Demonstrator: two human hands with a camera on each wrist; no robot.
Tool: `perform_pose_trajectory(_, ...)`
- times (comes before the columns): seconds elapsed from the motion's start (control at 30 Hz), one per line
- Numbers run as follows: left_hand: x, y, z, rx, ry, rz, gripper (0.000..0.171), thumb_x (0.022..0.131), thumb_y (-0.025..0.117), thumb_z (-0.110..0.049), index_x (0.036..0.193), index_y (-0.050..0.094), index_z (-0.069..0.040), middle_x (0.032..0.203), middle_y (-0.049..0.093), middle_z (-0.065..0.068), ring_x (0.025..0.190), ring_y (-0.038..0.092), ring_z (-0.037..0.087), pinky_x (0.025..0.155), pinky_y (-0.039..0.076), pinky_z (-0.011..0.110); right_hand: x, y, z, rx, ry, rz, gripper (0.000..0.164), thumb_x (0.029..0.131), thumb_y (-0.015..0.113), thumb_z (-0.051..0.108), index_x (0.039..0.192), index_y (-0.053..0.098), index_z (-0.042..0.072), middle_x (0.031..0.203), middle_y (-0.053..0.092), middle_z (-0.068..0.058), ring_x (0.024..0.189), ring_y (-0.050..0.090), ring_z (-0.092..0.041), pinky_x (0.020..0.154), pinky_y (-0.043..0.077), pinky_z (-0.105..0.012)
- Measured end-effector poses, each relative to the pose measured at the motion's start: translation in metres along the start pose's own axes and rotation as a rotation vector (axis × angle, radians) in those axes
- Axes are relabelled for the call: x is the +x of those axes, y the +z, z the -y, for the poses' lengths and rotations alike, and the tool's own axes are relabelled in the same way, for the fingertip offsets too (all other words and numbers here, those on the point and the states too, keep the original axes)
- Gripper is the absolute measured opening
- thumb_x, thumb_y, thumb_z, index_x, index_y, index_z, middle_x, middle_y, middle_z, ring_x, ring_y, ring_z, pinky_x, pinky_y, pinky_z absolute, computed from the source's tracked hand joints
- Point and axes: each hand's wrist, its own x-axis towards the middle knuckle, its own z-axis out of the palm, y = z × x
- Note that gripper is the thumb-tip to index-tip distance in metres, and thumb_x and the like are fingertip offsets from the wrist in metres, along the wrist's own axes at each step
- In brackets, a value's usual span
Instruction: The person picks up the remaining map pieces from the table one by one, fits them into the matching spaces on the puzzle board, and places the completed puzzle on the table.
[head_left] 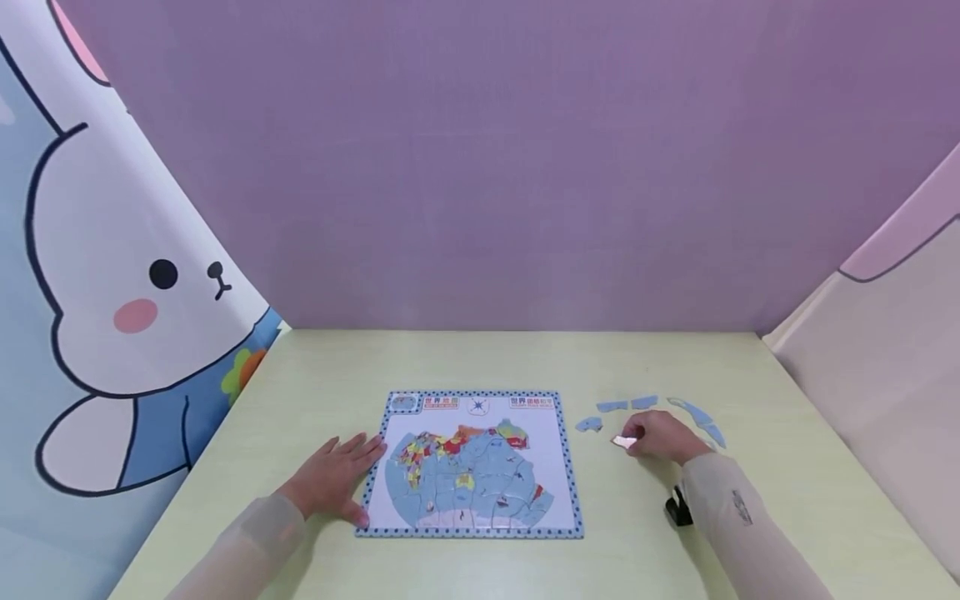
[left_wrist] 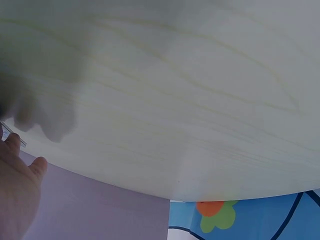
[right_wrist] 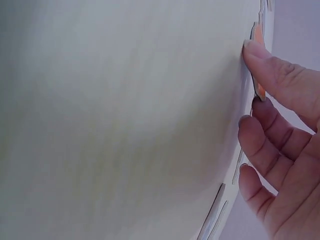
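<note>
A world-map jigsaw puzzle (head_left: 480,467) lies in the middle of the table, its lower part filled with blue and coloured pieces and its upper part bare white. My left hand (head_left: 335,478) rests at the board's left edge, fingers spread straight. To the right of the board, my right hand (head_left: 660,437) pinches a small puzzle piece (head_left: 623,442) between thumb and fingers. In the right wrist view that puzzle piece (right_wrist: 259,60) is seen edge-on, with some orange on it. The left wrist view catches only part of the left hand (left_wrist: 20,185).
Several loose blue pieces, among them a small puzzle piece (head_left: 589,424) and a long curved piece (head_left: 692,410), lie around the right hand. A small black object (head_left: 678,508) is by the right wrist. A purple panel (head_left: 517,167) rises behind the table.
</note>
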Motion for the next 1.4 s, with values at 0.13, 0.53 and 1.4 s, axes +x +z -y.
perform_pose_trajectory(0.13,-0.0007,0.0030,-0.0021,-0.009,0.007,0.009,0.109,0.063,0.074,-0.067,0.147,0.038,-0.008,0.152,0.035,0.008,0.141,0.026,0.035,0.109,0.020,0.061,-0.0040,0.0041,-0.0036,0.065,0.024,0.002,0.013,0.075,0.075,-0.001,0.083,0.068,0.005,0.078,0.063,0.001,0.070,0.051,-0.014,0.065,0.046,-0.030)
perform_pose_trajectory(0.53,-0.0027,-0.0019,-0.0005,0.028,0.018,-0.002,0.108,0.064,0.074,-0.067,0.146,0.039,-0.006,0.151,0.037,0.010,0.140,0.027,0.036,0.109,0.021,0.061,-0.0061,-0.0008,-0.0006,0.119,0.016,-0.008,0.006,0.081,0.074,0.005,0.086,0.072,0.002,0.085,0.068,-0.002,0.075,0.053,-0.014,0.068,0.046,-0.030)
perform_pose_trajectory(1.4,-0.0012,-0.0029,0.0008,0.010,0.014,-0.007,0.107,0.063,0.075,-0.066,0.146,0.039,-0.006,0.151,0.036,0.010,0.140,0.026,0.037,0.109,0.021,0.062,-0.0070,0.0016,0.0033,0.132,0.004,0.031,0.006,0.086,0.068,0.006,0.087,0.071,0.000,0.084,0.068,-0.002,0.071,0.051,-0.012,0.064,0.043,-0.026)
